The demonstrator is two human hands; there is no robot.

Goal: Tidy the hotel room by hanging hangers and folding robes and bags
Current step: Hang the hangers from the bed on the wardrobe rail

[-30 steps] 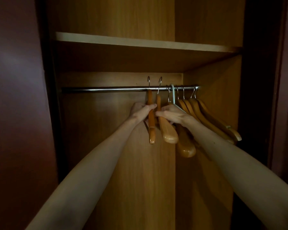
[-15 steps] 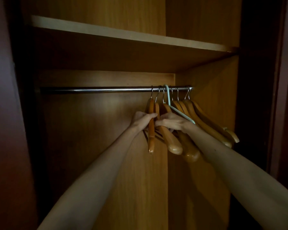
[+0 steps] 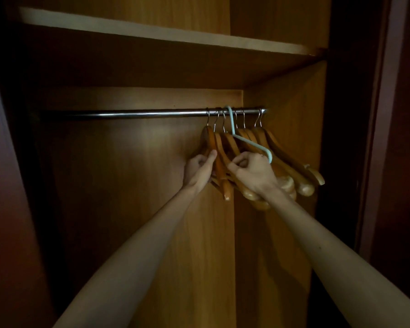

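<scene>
Lower wooden hangers (image 3: 258, 138) behind the hands (image 3: 253, 171); dim wardrobe corners, both elbows off-frame.

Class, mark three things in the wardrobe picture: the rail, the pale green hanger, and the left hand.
rail (image 3: 128, 114): head view, on the bare stretch left of the hooks.
green hanger (image 3: 246, 141): head view, on its sloping arm.
left hand (image 3: 198, 170): head view, on the back of the hand.

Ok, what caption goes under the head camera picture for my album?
Two hands bunching wooden hangers and one mint hanger along the wardrobe rail.
</scene>
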